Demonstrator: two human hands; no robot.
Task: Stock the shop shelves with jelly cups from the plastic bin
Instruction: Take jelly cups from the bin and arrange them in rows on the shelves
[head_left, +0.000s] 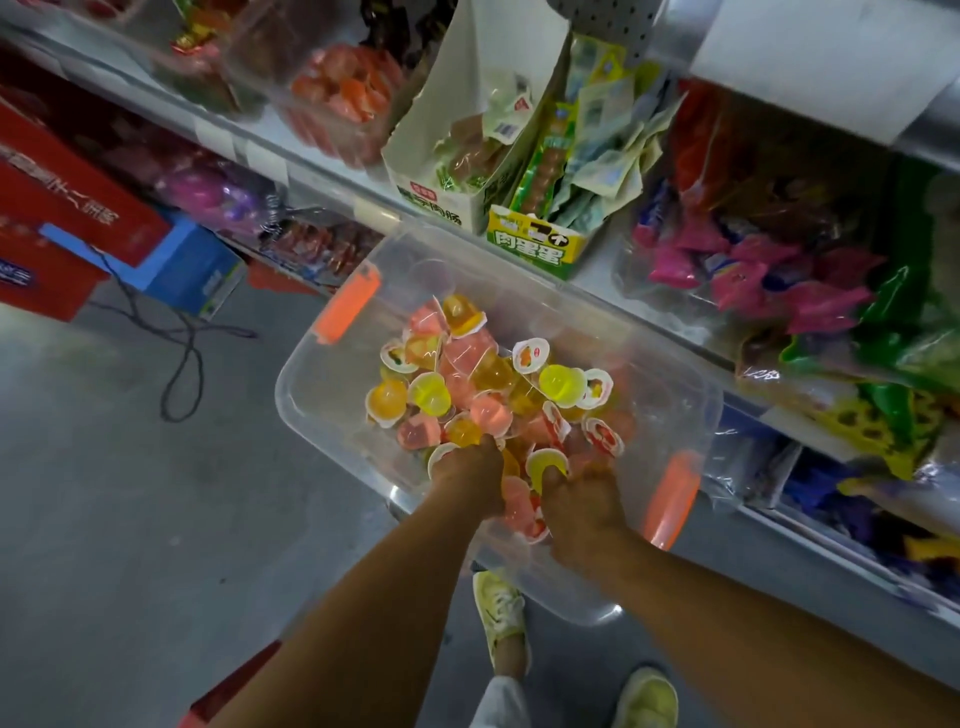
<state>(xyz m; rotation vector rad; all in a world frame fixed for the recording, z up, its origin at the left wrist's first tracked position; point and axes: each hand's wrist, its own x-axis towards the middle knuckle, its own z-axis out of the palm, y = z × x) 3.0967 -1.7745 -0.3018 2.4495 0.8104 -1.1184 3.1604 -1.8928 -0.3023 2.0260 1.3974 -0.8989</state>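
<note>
Left hand (467, 467) and right hand (582, 501) plunge into jelly cups (483, 384) heaped inside the plastic bin (324, 379), fingers buried among them, so I cannot tell their grip.

The floor (130, 519) is plain grey, a little brighter at the middle left of the frame. A black cable (179, 358) lies on it in loose loops. In the upper left stand red cartons (57, 208) and a blue box (192, 265). Pale metal shelves (322, 179) cross diagonally from upper left to lower right, filled with coloured snack packets (753, 275). The light is dim.
</note>
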